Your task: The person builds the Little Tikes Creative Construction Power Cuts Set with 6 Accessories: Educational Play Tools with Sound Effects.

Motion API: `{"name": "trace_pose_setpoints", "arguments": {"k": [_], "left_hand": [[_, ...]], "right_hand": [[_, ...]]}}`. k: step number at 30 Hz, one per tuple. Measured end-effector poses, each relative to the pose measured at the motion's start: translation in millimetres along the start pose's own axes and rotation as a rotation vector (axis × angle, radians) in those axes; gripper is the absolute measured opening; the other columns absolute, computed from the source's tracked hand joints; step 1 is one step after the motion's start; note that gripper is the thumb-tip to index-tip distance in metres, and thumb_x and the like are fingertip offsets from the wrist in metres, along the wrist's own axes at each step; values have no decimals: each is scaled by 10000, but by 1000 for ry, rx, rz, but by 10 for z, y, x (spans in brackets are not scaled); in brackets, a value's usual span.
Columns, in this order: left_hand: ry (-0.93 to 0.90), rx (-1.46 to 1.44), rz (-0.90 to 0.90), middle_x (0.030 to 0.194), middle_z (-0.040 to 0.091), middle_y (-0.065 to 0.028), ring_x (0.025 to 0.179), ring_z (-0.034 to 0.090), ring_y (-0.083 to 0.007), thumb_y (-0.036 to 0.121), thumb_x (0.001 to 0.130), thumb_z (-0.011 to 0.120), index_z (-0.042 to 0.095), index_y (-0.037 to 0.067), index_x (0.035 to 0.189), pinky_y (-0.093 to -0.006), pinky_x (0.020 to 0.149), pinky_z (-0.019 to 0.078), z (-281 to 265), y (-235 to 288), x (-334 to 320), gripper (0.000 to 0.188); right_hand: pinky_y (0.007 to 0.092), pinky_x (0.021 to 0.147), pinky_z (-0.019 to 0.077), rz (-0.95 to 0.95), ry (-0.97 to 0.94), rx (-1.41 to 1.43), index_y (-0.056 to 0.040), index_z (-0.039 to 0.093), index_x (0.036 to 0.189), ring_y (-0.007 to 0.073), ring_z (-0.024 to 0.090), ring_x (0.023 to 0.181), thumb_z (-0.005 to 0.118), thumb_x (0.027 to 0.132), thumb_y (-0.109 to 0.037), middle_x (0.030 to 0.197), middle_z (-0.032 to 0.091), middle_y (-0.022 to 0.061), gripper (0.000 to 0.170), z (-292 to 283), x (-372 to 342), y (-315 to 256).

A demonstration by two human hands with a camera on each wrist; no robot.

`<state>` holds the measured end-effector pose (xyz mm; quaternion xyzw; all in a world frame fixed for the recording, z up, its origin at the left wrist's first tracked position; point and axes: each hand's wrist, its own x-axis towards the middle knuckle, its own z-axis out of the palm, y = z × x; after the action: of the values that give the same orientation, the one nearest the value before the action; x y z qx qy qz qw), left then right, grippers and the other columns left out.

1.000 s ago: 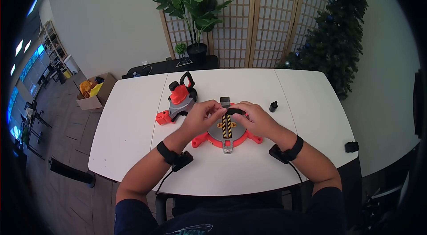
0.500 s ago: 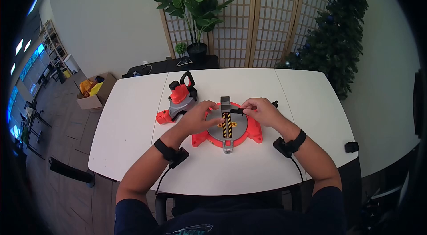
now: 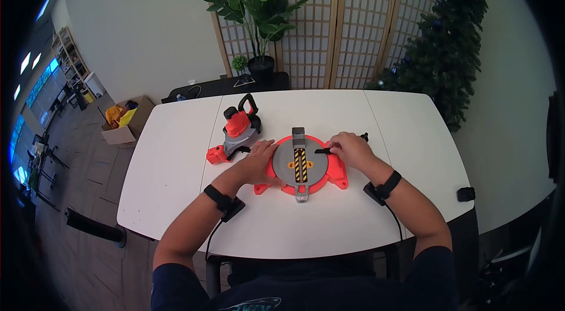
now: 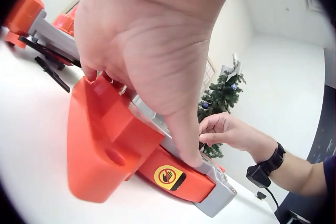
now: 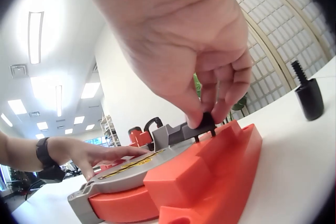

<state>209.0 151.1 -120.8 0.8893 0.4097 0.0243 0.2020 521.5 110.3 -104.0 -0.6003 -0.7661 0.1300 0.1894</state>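
A toy miter saw base (image 3: pixel 335 173), orange with a grey round plate (image 3: pixel 318 164) and a black-and-yellow striped strip, lies flat on the table. My right hand (image 3: pixel 353 152) pinches a black fence piece (image 3: pixel 322 150) between thumb and fingertips. In the right wrist view, two short pegs (image 5: pixel 213 133) point down from this piece, close over the base's right side. My left hand (image 3: pixel 256 164) rests spread across the base's left side, with the thumb (image 4: pixel 188 142) along the front and the fingers toward the back. The toy saw's upper part (image 3: pixel 238 127) stands nearby, behind the left hand.
A black knob with a threaded stud (image 5: pixel 310 98) stands on the white table (image 3: pixel 170 175) behind my right hand. A small black object (image 3: pixel 465 194) sits at the table's right edge. Behind the table are a potted plant (image 3: pixel 259 67) and a decorated tree (image 3: pixel 435 58).
My left hand has moved left and down from the middle onto the base's left side. My right hand has shifted right with the black fence piece, away from the striped strip.
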Motion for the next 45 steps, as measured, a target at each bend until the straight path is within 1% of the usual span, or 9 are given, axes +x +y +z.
{"name": "trace_pose_setpoints", "arguments": {"k": [7, 10, 12, 15, 21, 24, 29, 39, 45], "left_hand": [[29, -3, 44, 1582, 259, -199, 1506, 183, -387, 557, 602, 901, 267, 19, 1532, -490, 1219, 271, 75, -89, 14, 1248], [48, -12, 69, 1583, 245, -210, 1509, 156, -401, 575, 589, 900, 242, 18, 1539, -499, 1223, 256, 111, -109, 11, 1283], [18, 30, 47, 1586, 224, -221, 1511, 122, -417, 588, 552, 908, 200, 22, 1550, -509, 1227, 238, 100, -74, 5, 1349], [-3, 47, 32, 1593, 212, -214, 1514, 110, -418, 589, 524, 907, 174, 27, 1556, -498, 1236, 219, 98, -57, 0, 1385], [-3, 52, 48, 1597, 189, -210, 1515, 97, -417, 492, 536, 902, 171, 29, 1554, -504, 1232, 229, 142, -119, 31, 1336], [0, 43, 43, 1597, 185, -209, 1515, 97, -418, 472, 534, 903, 169, 32, 1553, -506, 1228, 237, 153, -124, 34, 1331], [-1, 30, 33, 1598, 183, -207, 1514, 96, -421, 460, 526, 906, 169, 34, 1553, -507, 1225, 245, 171, -138, 45, 1334], [-1, 28, 23, 1594, 183, -204, 1511, 103, -427, 437, 518, 903, 178, 33, 1549, -517, 1215, 264, 176, -132, 50, 1324], [-6, 20, 19, 1592, 183, -211, 1510, 104, -429, 436, 521, 905, 181, 25, 1547, -514, 1217, 258, 152, -105, 33, 1321]], "right_hand": [[381, 803, 546, -41, -1, -2, -49, 731, 940, 274, 682, 897, 701, 865, -99, 942, 701, 105, 95, 25, 23, 27], [383, 801, 545, -56, 4, -7, -45, 726, 932, 278, 679, 898, 704, 859, -93, 942, 701, 110, 90, 44, 30, 45], [383, 801, 545, -69, 13, -15, -43, 724, 928, 282, 678, 900, 705, 856, -91, 940, 700, 114, 88, 60, 36, 60], [387, 802, 544, -91, 23, -14, -36, 719, 922, 293, 677, 905, 707, 851, -86, 938, 699, 122, 88, 77, 31, 67], [401, 803, 541, -105, 22, -16, -31, 718, 916, 312, 674, 909, 704, 846, -77, 936, 703, 130, 85, 63, 8, 23], [406, 802, 541, -100, 10, -33, -30, 718, 912, 315, 674, 905, 700, 839, -60, 934, 704, 134, 81, 63, 17, 12], [407, 789, 543, -139, 17, -54, -26, 717, 902, 315, 678, 889, 699, 827, -42, 917, 705, 135, 78, 82, 34, 38], [398, 764, 548, -145, 2, -54, -26, 717, 884, 308, 690, 852, 712, 807, -26, 882, 712, 137, 77, 63, 54, 41], [391, 752, 553, -144, 12, -28, -18, 715, 878, 307, 696, 849, 714, 807, -30, 884, 716, 140, 72, 68, 47, 53]]}}
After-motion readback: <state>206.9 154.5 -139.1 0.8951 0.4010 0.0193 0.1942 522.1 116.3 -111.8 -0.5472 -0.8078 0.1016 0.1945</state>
